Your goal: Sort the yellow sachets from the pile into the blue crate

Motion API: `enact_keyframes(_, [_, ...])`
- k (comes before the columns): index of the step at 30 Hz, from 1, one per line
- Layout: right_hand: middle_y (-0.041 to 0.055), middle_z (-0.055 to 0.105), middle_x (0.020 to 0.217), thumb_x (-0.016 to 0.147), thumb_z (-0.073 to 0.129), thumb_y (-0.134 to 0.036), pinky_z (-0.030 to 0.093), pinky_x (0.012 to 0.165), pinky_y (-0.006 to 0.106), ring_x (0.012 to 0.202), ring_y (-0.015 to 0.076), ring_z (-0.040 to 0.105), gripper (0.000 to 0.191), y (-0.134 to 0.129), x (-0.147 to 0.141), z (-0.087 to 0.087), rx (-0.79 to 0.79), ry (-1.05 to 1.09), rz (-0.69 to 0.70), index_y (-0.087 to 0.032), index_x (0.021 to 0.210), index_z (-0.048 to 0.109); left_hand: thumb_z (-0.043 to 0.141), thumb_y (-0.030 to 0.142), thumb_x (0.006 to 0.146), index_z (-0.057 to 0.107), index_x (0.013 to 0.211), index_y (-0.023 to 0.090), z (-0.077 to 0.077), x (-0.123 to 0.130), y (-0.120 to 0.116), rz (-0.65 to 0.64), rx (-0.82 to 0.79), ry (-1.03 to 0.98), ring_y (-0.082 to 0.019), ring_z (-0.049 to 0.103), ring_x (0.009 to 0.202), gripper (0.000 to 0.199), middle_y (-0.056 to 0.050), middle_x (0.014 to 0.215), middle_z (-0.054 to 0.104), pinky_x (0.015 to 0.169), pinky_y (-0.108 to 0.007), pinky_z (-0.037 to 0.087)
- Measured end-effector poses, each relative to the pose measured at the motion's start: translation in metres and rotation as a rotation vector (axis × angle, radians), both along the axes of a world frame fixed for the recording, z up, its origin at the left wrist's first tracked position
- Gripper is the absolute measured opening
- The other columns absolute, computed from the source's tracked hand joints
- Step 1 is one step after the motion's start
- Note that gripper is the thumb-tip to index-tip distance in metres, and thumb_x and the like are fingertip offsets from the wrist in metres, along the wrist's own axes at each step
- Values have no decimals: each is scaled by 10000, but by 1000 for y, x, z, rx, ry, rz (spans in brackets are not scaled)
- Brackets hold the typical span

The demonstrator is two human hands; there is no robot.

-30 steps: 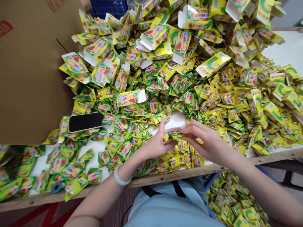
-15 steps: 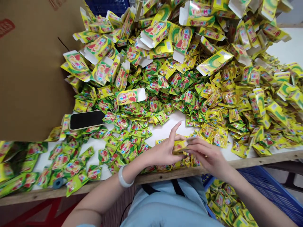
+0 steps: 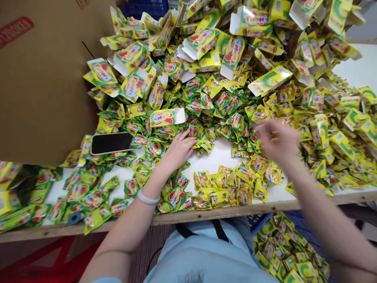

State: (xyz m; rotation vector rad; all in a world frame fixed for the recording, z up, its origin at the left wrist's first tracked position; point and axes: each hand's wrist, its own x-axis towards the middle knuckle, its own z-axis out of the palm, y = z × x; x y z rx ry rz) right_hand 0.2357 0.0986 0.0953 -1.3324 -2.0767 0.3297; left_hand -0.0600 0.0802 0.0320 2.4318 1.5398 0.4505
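the left hand [image 3: 177, 152], mid-frame, lies palm down, fingers a little spread, touching green packets [image 3: 204, 145] on the counter [image 3: 218, 157]. the right hand [image 3: 273, 137], right of centre, is blurred — fingers curled, grip unclear — near yellow packets [image 3: 257, 161]. the phone [image 3: 112, 143] lies left of centre.

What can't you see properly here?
All in the head view:
Bare right hand: motion blur hides whether its fingertips hold anything.
Bare left hand: it covers whatever lies beneath it.
Large brown cardboard box: cut off by the picture's left and top edges.
Shiny yellow plastic packets: finest print too small.
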Motion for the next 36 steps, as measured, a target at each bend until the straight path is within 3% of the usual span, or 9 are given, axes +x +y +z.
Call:
enact_keyframes(6, [162,686,1019,919,580,-252,527,755,355,955,270,633,125,2,-89,-50,-192,-267,99,-151,936,652,522,172,919,722,1092,174,5,0,-2,92,21,-277,-290,374,1418,264,-99,1217,696,1169,-553,311])
enact_keyframes(10, [62,688,821,910,591,-328,549,652,328,696,191,653,137,-6,-65,-44,-410,331,54,-202,855,586,568,237,901,700,1108,163,2,21,-8,339,-94,-773,-277,556,1213,257,-114,1141,710,1090,-525,415])
enact_keyframes(13, [-18,644,740,835,679,-503,528,490,295,501,138,597,326,-20,-60,-33,-624,882,93,-232,812,500,647,305,849,659,1136,133,3,42,-16,325,-343,-1227,-244,661,1053,335,-126,1111,724,969,-434,518])
enact_keyframes(19, [-71,496,603,794,740,-492,413,407,201,432,67,456,374,-41,-88,-42,-538,917,0,-209,751,499,706,426,796,712,1034,169,20,61,-32,341,-576,-1640,-213,690,959,351,-79,1038,749,851,-344,558])
enact_keyframes(23, [35,604,998,723,797,-476,503,504,189,767,124,598,480,-42,-83,-48,-437,804,-111,-221,1022,520,747,445,782,735,1029,168,21,69,-37,362,-469,-1506,-225,679,979,371,-85,1036,753,901,-357,535])
enact_keyframes(26, [88,564,1278,699,805,-484,613,648,282,974,179,641,659,-40,-77,-43,-619,909,54,-257,1235,496,655,442,871,744,1045,189,22,75,-41,292,-352,-1328,-261,630,1128,320,-97,1109,738,1005,-423,481])
enact_keyframes(29, [44,679,1010,766,758,-478,635,711,370,841,179,675,445,-35,-70,-39,-723,963,194,-220,1101,618,562,396,942,747,1022,224,31,62,-37,231,-81,-1009,-259,528,1265,266,-94,1163,701,1117,-463,371])
enact_keyframes(32, [10,645,731,813,719,-473,602,615,340,677,175,641,309,-32,-55,-43,-596,798,142,-188,910,651,561,364,943,654,1213,238,48,17,-16,250,175,-612,-259,449,1314,312,-98,1321,590,1167,-481,287])
enact_keyframes(36, [49,633,760,933,551,-352,497,580,292,662,191,619,188,-37,-28,-58,-234,154,46,-183,909,629,675,311,853,466,1407,149,71,-59,24,253,57,-130,-352,303,1393,614,-164,1385,497,1162,-540,253])
